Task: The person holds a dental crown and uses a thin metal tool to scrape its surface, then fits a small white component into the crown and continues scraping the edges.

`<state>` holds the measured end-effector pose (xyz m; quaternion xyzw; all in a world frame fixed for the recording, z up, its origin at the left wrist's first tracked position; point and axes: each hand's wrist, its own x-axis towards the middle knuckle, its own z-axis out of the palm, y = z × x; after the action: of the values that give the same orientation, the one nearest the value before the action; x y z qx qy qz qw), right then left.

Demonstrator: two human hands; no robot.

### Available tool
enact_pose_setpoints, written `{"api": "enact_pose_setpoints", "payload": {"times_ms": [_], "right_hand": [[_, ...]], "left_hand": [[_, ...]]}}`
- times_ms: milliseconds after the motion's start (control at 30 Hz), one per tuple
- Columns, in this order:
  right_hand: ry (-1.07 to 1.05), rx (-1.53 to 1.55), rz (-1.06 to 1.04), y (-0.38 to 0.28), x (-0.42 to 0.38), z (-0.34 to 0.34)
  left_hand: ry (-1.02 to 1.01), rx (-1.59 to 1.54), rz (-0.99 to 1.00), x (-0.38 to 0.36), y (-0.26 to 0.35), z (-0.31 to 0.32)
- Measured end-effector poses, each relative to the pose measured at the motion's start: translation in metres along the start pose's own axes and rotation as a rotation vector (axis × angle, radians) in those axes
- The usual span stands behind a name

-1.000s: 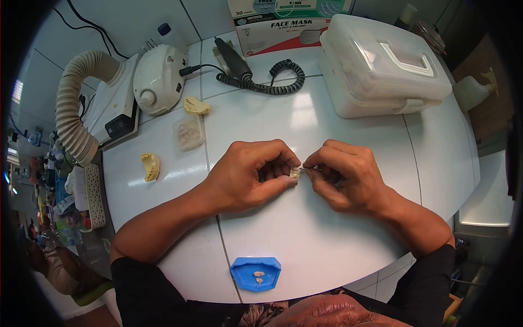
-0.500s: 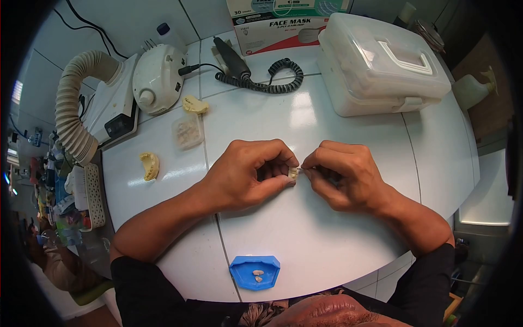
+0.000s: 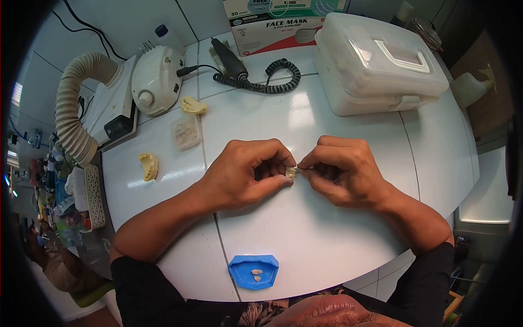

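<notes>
Between the thumb and fingers of my left hand point(image 3: 242, 170) is a small cream dental model piece point(image 3: 290, 174) with tooth-like bumps. My right hand point(image 3: 347, 171) pinches a thin tool point(image 3: 298, 168), mostly hidden by the fingers. Its tip meets the upper right side of the piece, or comes very close to it. Both hands hover low over the white table, wrists turned inward. Nearer my body sits a blue tray point(image 3: 236, 268) holding small tooth-coloured pieces point(image 3: 257, 272).
Left lie a yellowish dental cast point(image 3: 149, 167), another cast point(image 3: 193, 106) and a small clear box point(image 3: 186, 132). Behind stand a white control unit point(image 3: 155, 82), a corded handpiece point(image 3: 231, 62), a ribbed hose point(image 3: 68, 109), a face mask box point(image 3: 275, 35) and a lidded case point(image 3: 381, 65).
The whole view has shifted slightly. My right hand has risen a little beside the dental piece, which stays in my left fingers.
</notes>
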<state>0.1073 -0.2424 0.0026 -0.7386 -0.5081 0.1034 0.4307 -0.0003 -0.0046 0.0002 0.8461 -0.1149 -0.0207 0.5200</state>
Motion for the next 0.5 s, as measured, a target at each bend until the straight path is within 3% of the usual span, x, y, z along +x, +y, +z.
{"api": "enact_pose_setpoints", "payload": {"times_ms": [500], "right_hand": [[-0.020,0.004,-0.011,-0.0025,-0.0009,-0.0022]], "left_hand": [[0.002,0.003,0.023,-0.0010,0.0004,-0.0005]]}}
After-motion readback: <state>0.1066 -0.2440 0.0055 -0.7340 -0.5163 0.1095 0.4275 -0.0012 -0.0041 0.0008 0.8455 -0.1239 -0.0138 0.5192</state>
